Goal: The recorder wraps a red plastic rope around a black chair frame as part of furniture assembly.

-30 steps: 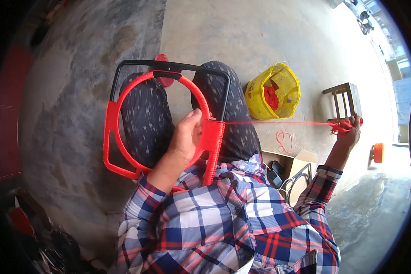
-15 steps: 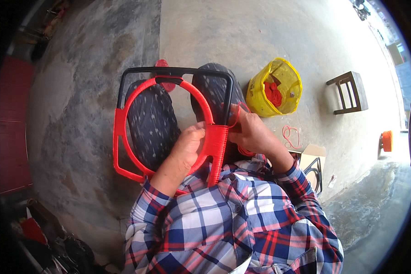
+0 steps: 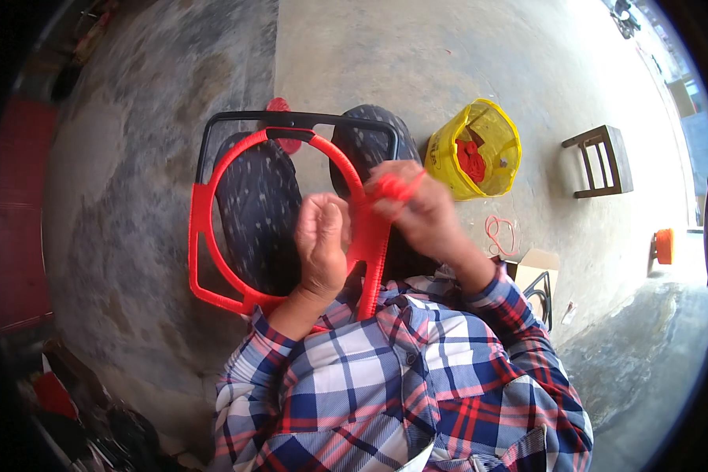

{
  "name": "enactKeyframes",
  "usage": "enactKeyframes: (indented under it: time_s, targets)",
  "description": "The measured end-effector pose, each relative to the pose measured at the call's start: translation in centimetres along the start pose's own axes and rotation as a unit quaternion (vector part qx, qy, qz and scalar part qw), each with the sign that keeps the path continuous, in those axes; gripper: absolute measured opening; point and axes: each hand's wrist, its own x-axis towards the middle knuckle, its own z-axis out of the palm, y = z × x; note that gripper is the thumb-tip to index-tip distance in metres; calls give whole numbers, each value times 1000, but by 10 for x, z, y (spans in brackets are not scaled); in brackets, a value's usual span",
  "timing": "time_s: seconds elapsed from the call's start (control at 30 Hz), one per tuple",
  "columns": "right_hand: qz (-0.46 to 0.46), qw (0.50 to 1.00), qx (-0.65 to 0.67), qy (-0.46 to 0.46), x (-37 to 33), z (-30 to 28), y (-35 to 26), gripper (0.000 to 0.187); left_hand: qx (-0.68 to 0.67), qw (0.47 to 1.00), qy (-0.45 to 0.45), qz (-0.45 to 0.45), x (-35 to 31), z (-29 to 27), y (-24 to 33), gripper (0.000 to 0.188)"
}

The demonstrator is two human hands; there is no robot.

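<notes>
A black metal frame with a ring inside it rests upon my thighs. Red cord is wound closely over the ring, the left side and the broad joint on the right; the top bar is bare black. My right hand, blurred by motion, is closed on a small bundle of red cord above the frame's right side. Inside the ring's right part, my left hand is raised with loosely bent fingers, thumb apart, and nothing visible in it.
A yellow bucket with red cord inside stands ahead right. Beyond it is a dark wooden stool. Loose cord lies on the floor near an open cardboard box holding black frames. A red round object is beyond my knees.
My left hand has let go of the wound joint and risen slightly. My right hand has come up and left over the frame with the cord bundle. The frame has shifted slightly left.
</notes>
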Motion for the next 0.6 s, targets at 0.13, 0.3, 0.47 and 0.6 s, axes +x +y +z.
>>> enactKeyframes:
  time_s: [0.13, 0.3, 0.47, 0.6]
  targets:
    - [186, 968, -45, -160, -3, -63, -18, 16, -174, 976, 70, -111, 7, -2, 1, 17]
    - [348, 920, 45, -174, -34, -122, -16, 19, -144, 957, 79, -241, 10, -8, -5, 22]
    - [241, 837, 430, 238, -47, -169, 17, 16, -124, 952, 63, -273, 12, -4, -7, 35]
    - [301, 755, 533, 238, -55, -148, 42, 13, -238, 919, 33, -311, 12, 3, -5, 42]
